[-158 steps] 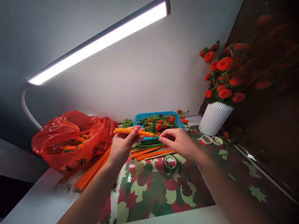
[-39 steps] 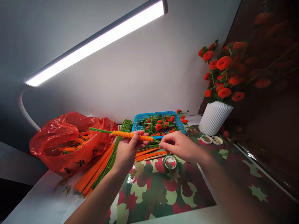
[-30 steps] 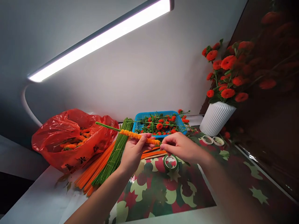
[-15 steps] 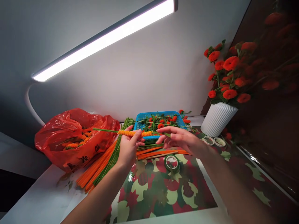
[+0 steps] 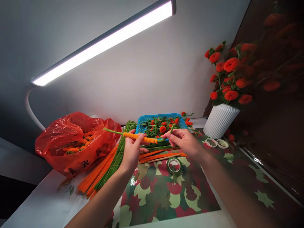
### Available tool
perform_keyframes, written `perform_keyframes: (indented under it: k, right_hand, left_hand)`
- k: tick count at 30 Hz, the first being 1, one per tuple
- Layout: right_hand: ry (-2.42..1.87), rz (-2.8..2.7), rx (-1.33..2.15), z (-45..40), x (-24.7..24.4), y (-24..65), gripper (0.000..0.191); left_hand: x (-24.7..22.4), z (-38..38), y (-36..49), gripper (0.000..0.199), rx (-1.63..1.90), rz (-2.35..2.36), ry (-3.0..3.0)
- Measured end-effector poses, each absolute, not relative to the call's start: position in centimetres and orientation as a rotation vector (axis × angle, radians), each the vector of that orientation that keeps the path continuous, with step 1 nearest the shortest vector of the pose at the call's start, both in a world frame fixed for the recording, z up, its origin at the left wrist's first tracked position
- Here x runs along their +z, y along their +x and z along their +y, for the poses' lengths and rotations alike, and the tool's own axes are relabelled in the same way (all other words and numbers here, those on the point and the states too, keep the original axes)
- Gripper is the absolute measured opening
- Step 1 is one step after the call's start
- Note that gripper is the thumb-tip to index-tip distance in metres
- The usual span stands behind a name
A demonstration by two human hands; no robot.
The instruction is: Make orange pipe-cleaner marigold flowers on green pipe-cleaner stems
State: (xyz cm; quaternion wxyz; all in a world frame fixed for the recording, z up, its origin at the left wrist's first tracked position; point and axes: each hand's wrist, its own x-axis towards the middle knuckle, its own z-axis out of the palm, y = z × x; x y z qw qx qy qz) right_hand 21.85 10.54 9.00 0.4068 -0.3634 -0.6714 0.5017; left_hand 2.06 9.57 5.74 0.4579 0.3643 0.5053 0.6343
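Between my hands, above the table, is an orange coiled pipe cleaner (image 5: pixel 150 139) wound along a green stem (image 5: pixel 113 131). My left hand (image 5: pixel 132 150) pinches the coil near its middle, with the green stem sticking out to the left. The fingers of my right hand (image 5: pixel 181 140) are closed on the green stem at the right end, where its tip bends upward. Below my hands lie orange pipe cleaners (image 5: pixel 156 156) and a roll of dark green tape (image 5: pixel 174 166).
A red plastic bag (image 5: pixel 54 148) holding orange coils stands left, beside bundled green pipe cleaners (image 5: pixel 114 164). Behind is a blue basket (image 5: pixel 140 122) of orange flowers. A white vase (image 5: pixel 219 122) and two tape rolls (image 5: pixel 222 144) are right. A lamp (image 5: pixel 106 44) hangs overhead.
My right fingers have closed on the right part of the green stem, whose end now bends upward. The coil has tilted slightly down to the right, still in my left hand.
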Motion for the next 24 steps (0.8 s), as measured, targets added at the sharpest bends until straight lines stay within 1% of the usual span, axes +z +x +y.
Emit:
perform_keyframes:
  k: [3, 5, 8, 10, 11, 13, 15, 18, 20, 24]
  right_hand:
    - [-0.947, -1.688, 1.271, 10.4, 9.2, 22.2, 0.038]
    - [-0.877, -1.689, 1.374, 10.3, 9.5, 22.5, 0.038]
    - [-0.589, -1.631, 1.608, 10.3, 9.7, 22.8, 0.045]
    - [-0.569, -1.507, 1.592, 10.6, 9.5, 22.7, 0.049]
    - [-0.659, -1.44, 1.535, 10.8, 9.2, 22.5, 0.046]
    - [-0.942, -1.352, 1.472, 11.2, 8.6, 22.0, 0.036]
    - [-1.111, -1.418, 1.561, 11.4, 7.9, 21.5, 0.035]
    - [-1.009, -1.473, 1.717, 11.2, 7.2, 20.5, 0.04]
    - [-0.903, -1.375, 1.709, 11.0, 6.7, 19.8, 0.042]
    - [-0.859, -1.094, 1.609, 11.1, 5.7, 18.9, 0.039]
  left_hand:
    - [5.9, 10.1, 1.1, 0.04, 1.756, 1.21, 0.859]
    - [6.0, 10.4, 0.8, 0.035, 1.718, 1.132, 0.838]
    - [6.0, 10.5, 0.9, 0.027, 1.362, 0.908, 0.669]
    - [6.1, 10.5, 1.1, 0.018, 1.091, 0.81, 0.569]
    - [6.1, 10.4, 1.2, 0.017, 0.989, 0.79, 0.549]
    - [6.1, 10.3, 1.2, 0.023, 0.833, 0.749, 0.529]
    - [6.0, 10.2, 1.1, 0.033, 0.695, 0.692, 0.516]
    - [5.8, 10.2, 0.8, 0.046, 0.559, 0.632, 0.508]
    - [5.8, 10.2, 0.8, 0.047, 0.545, 0.612, 0.505]
    - [5.8, 10.1, 1.2, 0.034, 0.618, 0.593, 0.456]
